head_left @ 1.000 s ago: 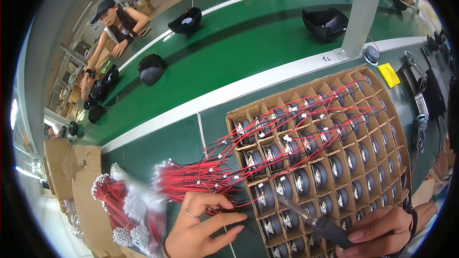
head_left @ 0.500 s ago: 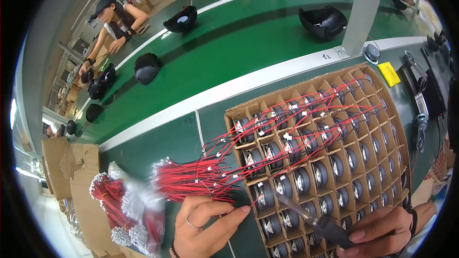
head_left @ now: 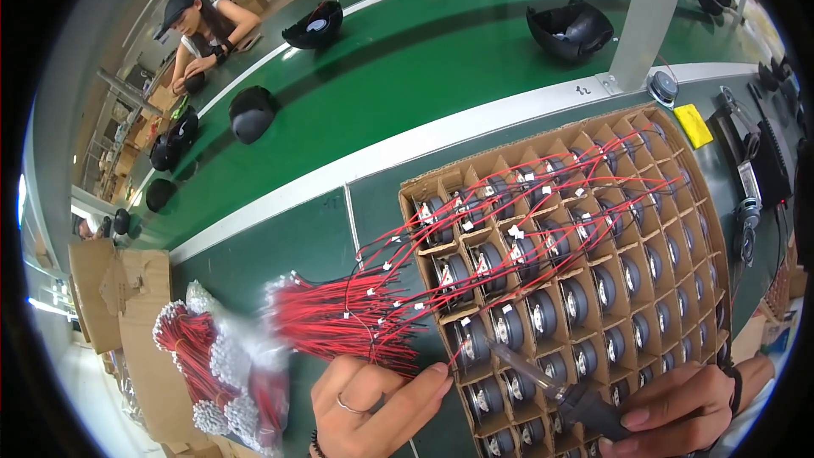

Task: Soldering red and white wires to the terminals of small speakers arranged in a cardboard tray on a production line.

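Observation:
My left hand (head_left: 377,407) pinches a thin red wire between thumb and forefinger beside the left edge of a divided cardboard box (head_left: 543,151). The wire reaches a round speaker (head_left: 472,344) standing on edge in a left-side cell. From the right, my right hand (head_left: 678,407) holds a soldering iron (head_left: 585,411) by its black handle. Its tip points up and left, close to that speaker; I cannot tell whether it touches. Red and black wires with white connectors trail across the two far rows of speakers. A loose wire bundle (head_left: 339,314) lies left of the box.
A bagged bundle of wires (head_left: 199,343) lies by a cardboard flap (head_left: 144,331) at left. Black shells (head_left: 253,114) sit on the green conveyor (head_left: 407,68). A yellow sponge (head_left: 694,125), a loose speaker (head_left: 662,87) and a black device (head_left: 763,153) are right. A co-worker (head_left: 203,30) sits across.
The iron and both my hands stay almost in place. Black shells on the conveyor have slid slightly left. The co-worker's reaching arm has drawn in, with the hands now closer together.

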